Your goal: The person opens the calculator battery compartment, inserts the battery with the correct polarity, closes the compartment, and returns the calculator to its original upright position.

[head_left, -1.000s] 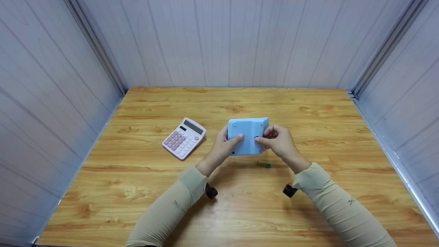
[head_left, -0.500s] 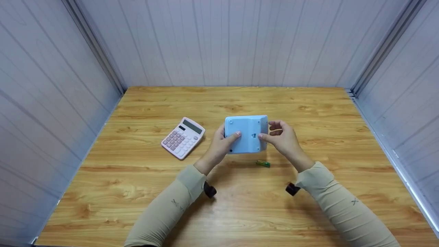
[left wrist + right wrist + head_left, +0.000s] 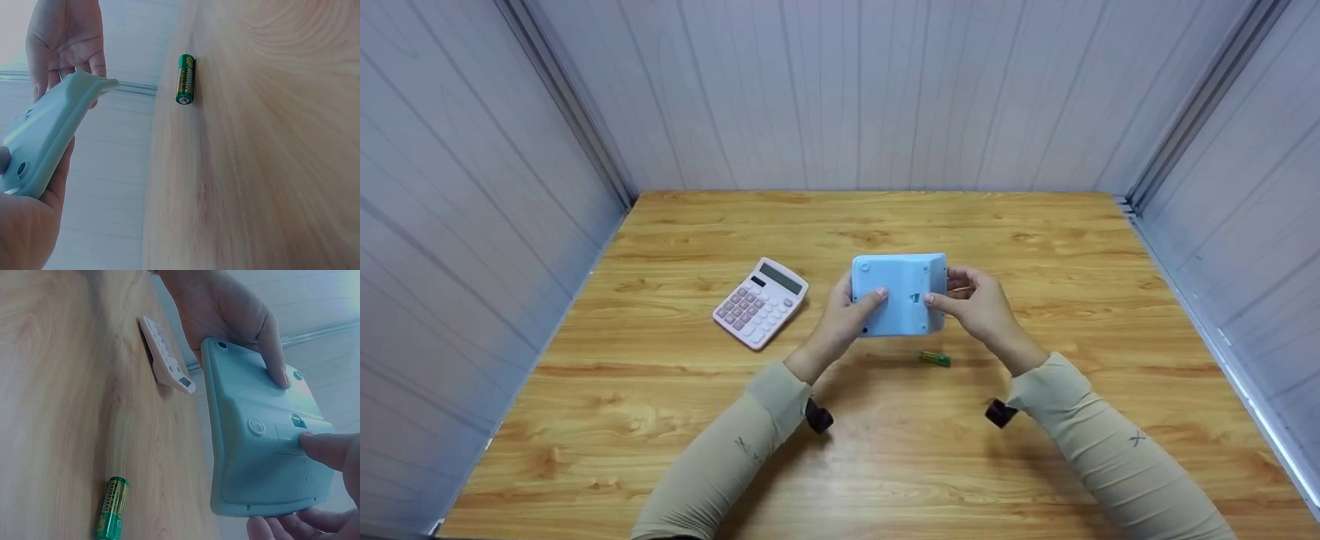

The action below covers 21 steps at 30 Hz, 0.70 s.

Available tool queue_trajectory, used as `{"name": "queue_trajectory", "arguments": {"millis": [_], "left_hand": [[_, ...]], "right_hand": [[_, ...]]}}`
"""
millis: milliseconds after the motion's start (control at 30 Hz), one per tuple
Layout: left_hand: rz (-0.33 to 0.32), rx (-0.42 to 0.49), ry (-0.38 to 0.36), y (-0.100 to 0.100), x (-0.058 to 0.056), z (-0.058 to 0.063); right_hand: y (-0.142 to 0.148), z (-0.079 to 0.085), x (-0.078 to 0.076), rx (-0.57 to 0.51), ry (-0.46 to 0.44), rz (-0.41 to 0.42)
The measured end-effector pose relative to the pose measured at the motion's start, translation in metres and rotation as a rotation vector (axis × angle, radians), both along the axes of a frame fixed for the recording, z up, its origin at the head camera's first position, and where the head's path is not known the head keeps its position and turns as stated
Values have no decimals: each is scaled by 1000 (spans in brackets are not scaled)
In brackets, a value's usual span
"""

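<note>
A light-blue calculator (image 3: 896,315) is held above the table with its back face up; its keys and screen are hidden. My left hand (image 3: 840,315) grips its left side, thumb flat on the back. On the right, my right hand (image 3: 982,304) holds the thicker end between thumb and fingers. In the right wrist view the right thumb (image 3: 329,449) presses on the small battery cover (image 3: 286,436), which sits in place beside a notch. Below the calculator, a green-and-gold battery (image 3: 935,358) lies on the table, clearly seen in the left wrist view as well.
A pink calculator (image 3: 761,303) lies face up on the wooden table (image 3: 720,450), left of my hands. Pale panel walls (image 3: 840,97) stand at the back and both sides. Dark wrist cameras (image 3: 819,416) hang under the sleeves.
The blue calculator has shifted slightly left. My right thumb has slid a little right across its back, uncovering the notch. The right fingers came off the edge, then closed back towards it.
</note>
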<state>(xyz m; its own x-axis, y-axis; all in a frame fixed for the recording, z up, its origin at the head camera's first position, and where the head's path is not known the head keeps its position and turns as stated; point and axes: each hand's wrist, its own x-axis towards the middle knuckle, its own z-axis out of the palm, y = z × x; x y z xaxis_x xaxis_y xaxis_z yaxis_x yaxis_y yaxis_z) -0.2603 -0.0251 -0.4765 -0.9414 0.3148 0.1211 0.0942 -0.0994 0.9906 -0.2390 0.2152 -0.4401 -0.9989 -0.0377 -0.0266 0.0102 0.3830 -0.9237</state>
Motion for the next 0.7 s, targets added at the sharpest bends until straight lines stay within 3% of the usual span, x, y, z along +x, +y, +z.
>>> {"name": "queue_trajectory", "arguments": {"millis": [233, 467, 700], "left_hand": [[16, -106, 145, 1, 4, 6], [-36, -212, 253, 0, 5, 6], [-66, -373, 457, -5, 4, 11]], "right_hand": [[3, -7, -2, -61, 0, 39], [2, -13, -2, -108, -25, 51], [0, -12, -2, -81, -48, 36]]}}
